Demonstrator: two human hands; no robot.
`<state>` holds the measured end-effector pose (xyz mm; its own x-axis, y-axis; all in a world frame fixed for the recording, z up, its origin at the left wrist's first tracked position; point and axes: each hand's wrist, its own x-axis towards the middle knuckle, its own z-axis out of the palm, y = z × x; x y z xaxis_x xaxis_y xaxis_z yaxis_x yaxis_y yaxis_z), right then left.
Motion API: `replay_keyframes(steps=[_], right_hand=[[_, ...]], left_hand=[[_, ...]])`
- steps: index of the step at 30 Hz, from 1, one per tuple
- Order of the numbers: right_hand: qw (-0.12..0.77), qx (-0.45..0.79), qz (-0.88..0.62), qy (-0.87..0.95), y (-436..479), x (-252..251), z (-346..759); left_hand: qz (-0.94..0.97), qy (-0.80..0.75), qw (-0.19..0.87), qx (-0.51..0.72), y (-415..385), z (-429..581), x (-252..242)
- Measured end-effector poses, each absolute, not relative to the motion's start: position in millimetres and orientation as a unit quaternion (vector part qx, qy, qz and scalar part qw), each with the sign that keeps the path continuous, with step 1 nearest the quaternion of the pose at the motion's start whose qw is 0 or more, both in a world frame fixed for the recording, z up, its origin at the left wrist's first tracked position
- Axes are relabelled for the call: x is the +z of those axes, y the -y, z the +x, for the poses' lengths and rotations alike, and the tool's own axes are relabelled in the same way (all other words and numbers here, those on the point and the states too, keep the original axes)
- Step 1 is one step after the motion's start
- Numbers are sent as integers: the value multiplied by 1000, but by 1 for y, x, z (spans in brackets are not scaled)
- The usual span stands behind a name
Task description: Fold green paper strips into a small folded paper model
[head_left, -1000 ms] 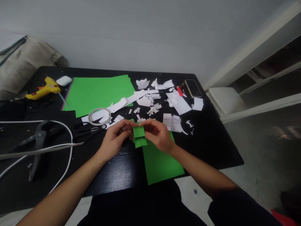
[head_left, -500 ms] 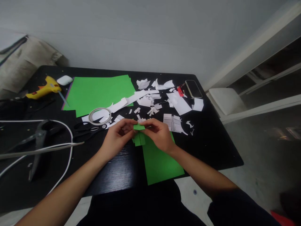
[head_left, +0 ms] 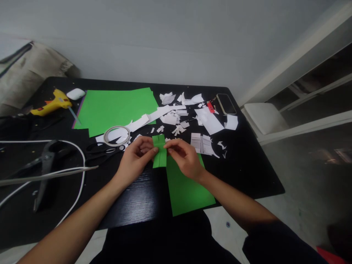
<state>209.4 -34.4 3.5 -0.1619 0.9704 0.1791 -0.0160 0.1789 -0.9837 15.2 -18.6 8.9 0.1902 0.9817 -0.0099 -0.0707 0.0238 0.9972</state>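
Note:
Between my hands, above the black table, is a small folded piece of green paper [head_left: 159, 157] with creases and cut slits along its length. My left hand [head_left: 137, 156] grips its left side, thumb on the front face and fingers behind. On the other side, my right hand [head_left: 185, 157] pinches the right edge between thumb and fingertips. Below my right hand lies a larger green sheet [head_left: 189, 192], partly covered by it. Black-handled scissors [head_left: 104, 152] and a roll of tape [head_left: 117, 136] lie left of my left hand.
Several green sheets [head_left: 118, 108] lie at the back, near a yellow glue gun [head_left: 56, 102]. White paper scraps [head_left: 172, 117] spread across the middle. A phone [head_left: 226, 104] rests at the back right. Large pliers [head_left: 45, 172] and a white cable [head_left: 82, 183] occupy the left.
The small green paper's upper part, folded over before, now stands up and shows its slit top end. My fingers have shifted from its top to its two sides.

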Motion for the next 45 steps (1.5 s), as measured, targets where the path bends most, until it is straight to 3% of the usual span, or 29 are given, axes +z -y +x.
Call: replay_keyframes(steps=[18,30,45], right_hand=[[519,497,-445,535,32,-1,207],[524,502,-435,533,35,1,206],[505,537,-451,503,31,1,207]], left_hand=[[526,-385,572,498,23,17,7],[618,-441,500,418,21,14,6],[626,-454,469,426,21,13,10]])
